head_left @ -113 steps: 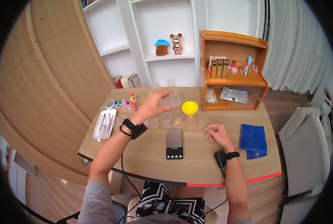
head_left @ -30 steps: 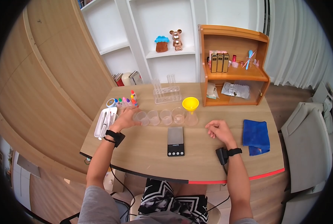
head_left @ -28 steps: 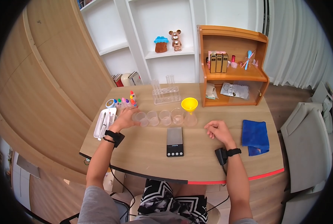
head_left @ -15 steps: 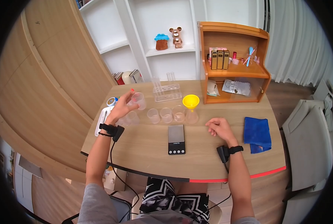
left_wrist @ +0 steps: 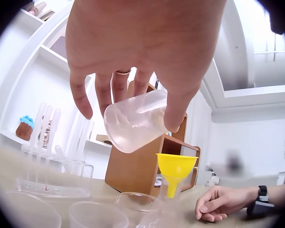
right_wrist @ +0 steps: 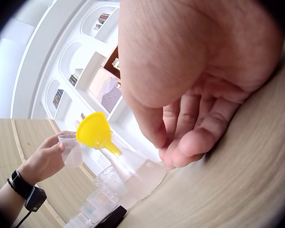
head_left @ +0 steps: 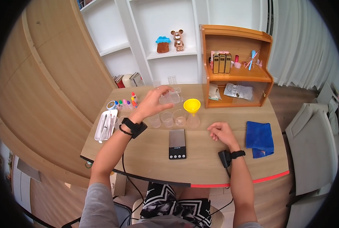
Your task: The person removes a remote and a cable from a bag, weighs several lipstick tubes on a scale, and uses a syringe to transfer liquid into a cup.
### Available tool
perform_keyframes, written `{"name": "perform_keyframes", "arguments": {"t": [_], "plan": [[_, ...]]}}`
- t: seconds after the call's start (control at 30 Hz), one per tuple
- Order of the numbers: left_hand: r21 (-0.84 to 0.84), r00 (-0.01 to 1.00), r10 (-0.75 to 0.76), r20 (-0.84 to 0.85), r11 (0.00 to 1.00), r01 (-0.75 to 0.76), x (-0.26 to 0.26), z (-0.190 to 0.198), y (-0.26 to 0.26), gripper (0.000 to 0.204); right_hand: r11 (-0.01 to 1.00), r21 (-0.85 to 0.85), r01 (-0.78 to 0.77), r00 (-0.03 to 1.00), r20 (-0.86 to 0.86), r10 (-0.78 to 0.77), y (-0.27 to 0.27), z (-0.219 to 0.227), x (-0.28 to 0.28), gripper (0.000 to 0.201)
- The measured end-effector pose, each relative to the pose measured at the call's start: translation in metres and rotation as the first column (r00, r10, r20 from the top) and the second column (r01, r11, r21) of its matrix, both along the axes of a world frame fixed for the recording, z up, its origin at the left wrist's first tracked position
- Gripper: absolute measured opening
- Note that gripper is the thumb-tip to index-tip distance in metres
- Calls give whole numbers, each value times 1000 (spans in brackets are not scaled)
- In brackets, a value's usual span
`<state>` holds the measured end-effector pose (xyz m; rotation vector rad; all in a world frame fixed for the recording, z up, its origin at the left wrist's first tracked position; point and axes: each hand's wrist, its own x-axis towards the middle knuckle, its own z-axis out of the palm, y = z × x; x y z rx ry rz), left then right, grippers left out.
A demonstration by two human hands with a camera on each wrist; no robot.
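My left hand grips a clear plastic cup above the table, in front of the test tube rack. In the left wrist view the cup lies tilted on its side between thumb and fingers. Below the hand stands a row of clear cups, partly hidden by it. A yellow funnel sits in a clear flask at the row's right end. My right hand rests on the table right of the flask, fingers loosely curled, holding nothing.
A black scale lies in front of the cups. Small coloured bottles and a white tray of tools stand at the left. A blue cloth lies at the right; a wooden shelf unit stands behind.
My left hand was at the row's left end, then raised a cup near the coloured bottles; the cup is now farther right, near the rack. My right hand has stayed put.
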<state>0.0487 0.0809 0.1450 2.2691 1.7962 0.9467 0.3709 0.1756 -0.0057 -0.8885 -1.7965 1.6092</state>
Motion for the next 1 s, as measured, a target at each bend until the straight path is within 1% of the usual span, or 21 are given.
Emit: {"name": "perform_keyframes", "arguments": {"t": [0.03, 0.1, 0.13, 0.2, 0.23, 0.3, 0.43, 0.5, 0.63, 0.7, 0.73, 0.8, 0.83, 0.9, 1.0], "plan": [[-1, 1000, -3, -1, 1000, 3, 4, 0, 3, 51, 1000, 7, -4, 1000, -5, 4, 0, -1, 0, 14], [84, 994, -82, -75, 993, 88, 11, 0, 7, 53, 1000, 9, -2, 1000, 3, 2, 0, 0, 0, 14], [83, 994, -84, -75, 993, 90, 13, -1, 9, 53, 1000, 11, -4, 1000, 12, 4, 0, 0, 0, 14], [82, 987, -73, -146, 993, 86, 16, -4, 13, 56, 1000, 11, -6, 1000, 8, 6, 0, 0, 0, 14], [80, 986, -75, -147, 993, 87, 17, -5, 13, 56, 1000, 13, -9, 1000, 6, 9, 0, 0, 0, 14], [95, 976, -37, -215, 994, 59, 22, -4, 13, 58, 1000, 21, -10, 1000, 12, 10, 0, 0, 0, 14], [142, 966, -37, -255, 987, 76, 27, -5, 14, 55, 999, 33, -20, 1000, 23, 19, 0, 0, 0, 14], [193, 950, -18, -312, 978, 81, 30, -2, 12, 55, 999, 29, -20, 1000, 20, 19, 0, 0, 0, 14], [187, 934, -7, -358, 979, 79, 36, 4, 10, 61, 1000, 21, -13, 1000, 24, 12, 0, 2, 0, 14], [255, 884, 4, -468, 958, 131, 39, 6, 8, 60, 1000, 21, -13, 1000, 25, 12, 1, 1, -1, 14], [255, 883, 4, -468, 958, 131, 41, 6, 8, 60, 1000, 22, -12, 1000, 26, 12, 1, 0, -1, 14], [329, 810, 32, -585, 923, 202, 44, 6, 9, 59, 1000, 22, -11, 1000, 29, 10, 0, 2, 0, 14], [329, 810, 32, -585, 923, 201, 44, 5, 9, 59, 1000, 23, -9, 999, 33, 9, -1, 3, -1, 14], [363, 761, 57, -647, 900, 241, 45, 2, 9, 60, 1000, 25, -11, 999, 34, 10, -1, 4, -1, 14], [364, 749, 66, -659, 900, 241, 45, 3, 7, 59, 1000, 23, -11, 999, 35, 10, 0, 3, -1, 14]]}}
